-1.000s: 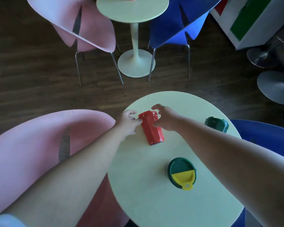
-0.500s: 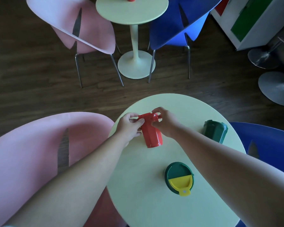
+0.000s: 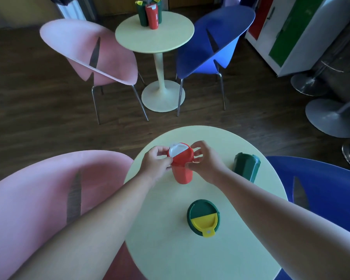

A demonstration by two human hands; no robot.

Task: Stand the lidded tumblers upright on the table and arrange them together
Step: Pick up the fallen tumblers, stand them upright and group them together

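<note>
A red tumbler with a red lid and white flap stands nearly upright on the round pale table. My left hand pinches its lid rim from the left. My right hand grips the rim and upper body from the right. A dark green tumbler lies tilted on its side at the table's right, lid pointing away. Nearer me, a green tumbler with a yellow flap lid stands upright, seen from above.
A pink chair sits left of the table and a blue chair right. Beyond are a second round table carrying several upright tumblers, another pink chair, another blue chair, and metal stool bases.
The red tumbler went from lying on its side to nearly upright between both hands, its lid now facing up. My view tilted up, showing more of the room.
</note>
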